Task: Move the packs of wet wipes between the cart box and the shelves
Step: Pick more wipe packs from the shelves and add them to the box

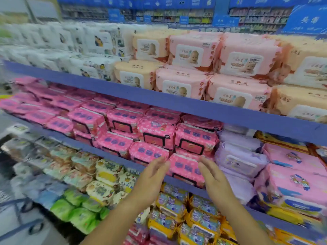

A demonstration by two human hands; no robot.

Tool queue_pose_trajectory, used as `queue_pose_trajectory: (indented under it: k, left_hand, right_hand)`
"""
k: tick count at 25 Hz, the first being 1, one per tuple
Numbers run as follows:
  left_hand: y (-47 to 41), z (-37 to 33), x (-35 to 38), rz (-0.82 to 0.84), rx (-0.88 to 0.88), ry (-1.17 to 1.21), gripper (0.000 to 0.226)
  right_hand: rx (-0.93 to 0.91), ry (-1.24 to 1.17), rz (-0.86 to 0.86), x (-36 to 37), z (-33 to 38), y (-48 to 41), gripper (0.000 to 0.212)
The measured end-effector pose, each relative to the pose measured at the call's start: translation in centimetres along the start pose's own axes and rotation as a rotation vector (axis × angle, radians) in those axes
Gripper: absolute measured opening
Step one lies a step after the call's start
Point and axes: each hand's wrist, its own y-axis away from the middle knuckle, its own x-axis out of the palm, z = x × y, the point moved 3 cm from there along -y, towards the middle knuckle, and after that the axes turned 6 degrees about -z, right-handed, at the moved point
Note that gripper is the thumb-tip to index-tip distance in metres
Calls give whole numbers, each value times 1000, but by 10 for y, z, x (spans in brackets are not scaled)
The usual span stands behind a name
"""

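Observation:
A bright pink pack of wet wipes (185, 167) with purple dots lies at the front edge of the middle shelf (194, 106), among rows of matching pink packs (155, 133). My left hand (150, 179) is just left of this pack and my right hand (215, 181) just right of it. Both hands have straight, spread fingers and hold nothing; they flank the pack without clearly touching it. The cart box is out of view.
The top shelf carries pale pink (194, 53), peach (141, 75) and white packs (53, 41). Lilac packs (242, 160) lie right of the pink ones. The lower shelf holds green (77, 213), cream and yellow packs (169, 206). A cart's metal frame (21, 214) shows at bottom left.

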Motion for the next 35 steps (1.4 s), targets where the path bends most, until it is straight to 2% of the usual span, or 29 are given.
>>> queue_pose_trajectory:
  k: [4,7,8,11,12,14,15,16,17,19,27,35]
  left_hand:
    - [72,38,-71,-214,-64,-15,73]
    - [119,62,-130,-376,-94,24,66]
    - [133,70,-149,-429,-93,30,68]
    - [178,103,-218,-566,-142,94,66]
    - [190,117,-242,-598,-154,104,73]
    - [213,144,-291,-667,-165,113,95]
    - [222,158,-316,-690,-178,136,88]
    - [231,171,-341,-704,-190,165,72]
    - [241,184,-367,-731,-201,185,57]
    - [259,212,-423,-789,-224,174,47]
    - [296,275,-602,-916,-391,246,48]
    - [251,314,-757,-1056,-422,254,53]
  right_hand:
    - [15,3,265,76,-6,41,44]
    - [15,18,425,139,2,73,47]
    - [17,31,479,160,6,85,52]
    - [-18,90,621,229,18,122,94]
    - [-19,104,647,252,22,133,93]
    - [-16,121,710,307,31,155,64]
    - [-17,134,734,335,34,165,54]
    - [-23,165,751,364,37,175,50]
    - [-28,191,768,396,40,185,50]
    - [-36,209,795,459,52,209,48]
    - [-88,205,921,665,94,268,51]
    - [-63,165,1065,878,100,239,45]
